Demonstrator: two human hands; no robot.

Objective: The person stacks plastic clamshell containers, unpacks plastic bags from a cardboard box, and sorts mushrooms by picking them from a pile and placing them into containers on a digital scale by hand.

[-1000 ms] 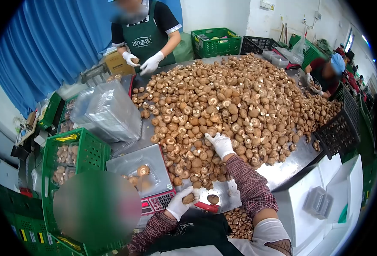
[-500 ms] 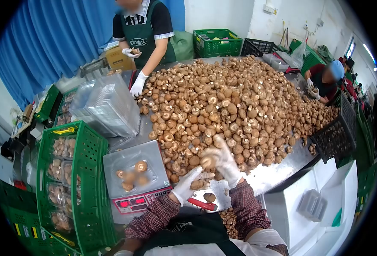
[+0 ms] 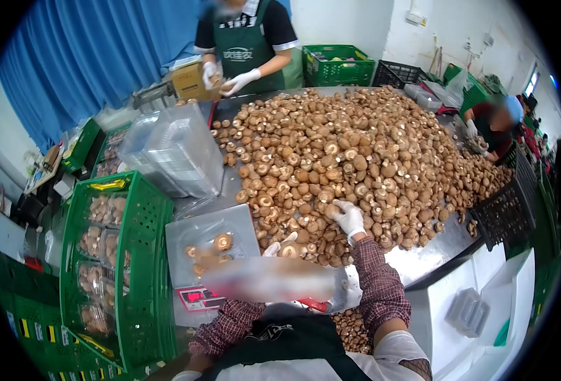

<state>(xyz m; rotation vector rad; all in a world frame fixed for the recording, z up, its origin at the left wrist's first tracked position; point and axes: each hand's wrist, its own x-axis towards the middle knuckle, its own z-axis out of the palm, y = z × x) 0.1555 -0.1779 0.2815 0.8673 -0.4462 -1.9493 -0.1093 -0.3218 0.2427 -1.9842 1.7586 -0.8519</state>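
Observation:
My right hand, in a white glove, reaches into the near side of the shiitake mushroom pile. Its fingers stretch out against a mushroom there, with no firm grip visible. Of my left hand only gloved fingertips show by the pile's near edge; a blurred patch covers the rest, so what it holds is hidden. Left of it, a clear plastic tray with several mushrooms rests on a digital scale. A red-handled tool lies near my apron, partly covered by the blur.
A green crate of packed mushroom trays stands at left, beside stacked clear trays. Across the table a person handles mushrooms; another person works at far right. A black crate and white foam box are at right.
My right hand has moved away from my left and forward onto the pile. The blurred patch now covers my left hand. The person opposite has drawn a hand back from the pile.

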